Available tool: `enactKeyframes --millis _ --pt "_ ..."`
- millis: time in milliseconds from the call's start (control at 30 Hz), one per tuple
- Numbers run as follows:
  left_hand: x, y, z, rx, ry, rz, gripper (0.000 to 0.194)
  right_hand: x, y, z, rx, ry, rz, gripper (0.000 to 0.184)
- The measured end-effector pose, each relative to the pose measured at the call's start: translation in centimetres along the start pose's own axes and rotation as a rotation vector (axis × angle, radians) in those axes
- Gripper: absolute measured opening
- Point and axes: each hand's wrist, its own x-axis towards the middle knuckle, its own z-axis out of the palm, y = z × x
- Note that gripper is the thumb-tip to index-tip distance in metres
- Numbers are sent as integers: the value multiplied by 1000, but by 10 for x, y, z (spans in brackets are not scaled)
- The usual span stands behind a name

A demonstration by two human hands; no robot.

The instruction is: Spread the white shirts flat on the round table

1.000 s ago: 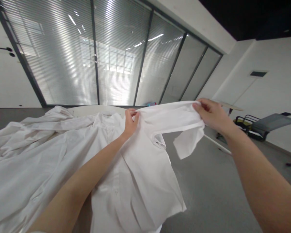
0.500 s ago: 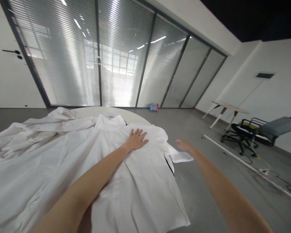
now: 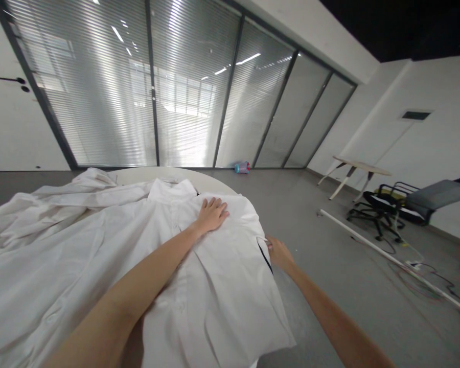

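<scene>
A white button-up shirt lies spread over a round table, its collar pointing away from me. Flat on the shirt's upper front, near the shoulder, rests my left hand, fingers extended and holding nothing. My right hand is at the shirt's right edge, just below the shoulder. Its fingers are curled at the sleeve, with the fingertips partly hidden against the cloth. A dark strip shows along the edge beside that hand.
More white cloth lies bunched at the left. The rim of the white table shows beyond the collar. On the floor are a small bin, a white pole with cables, an office chair and a small table.
My right hand has moved left and down to the shirt's edge. The sleeve end that stuck out to the right no longer shows there. My left hand has stayed on the shirt.
</scene>
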Motion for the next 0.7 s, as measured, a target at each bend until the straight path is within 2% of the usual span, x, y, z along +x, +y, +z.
enactKeyframes --millis 100,200,300,433,500,633,700 --pt "10 -22 -12 32 109 -172 41 1 2 -4 -133 14 48 26" --pt "23 -48 -21 12 96 -339 36 1 3 -6 -297 44 53 21" --pt "30 -64 -19 -2 68 -361 24 2 3 1 -406 7 44 26" --pt "32 -67 -14 -9 137 -391 19 11 4 4 -469 -32 124 26" --pt "35 -65 -15 -7 193 -420 22 19 8 -7 -503 63 166 22" --pt "43 -66 -20 14 366 -434 22 34 18 -35 -569 382 142 20" --pt "45 -69 -18 42 426 -418 22 39 21 -37 -603 421 107 21"
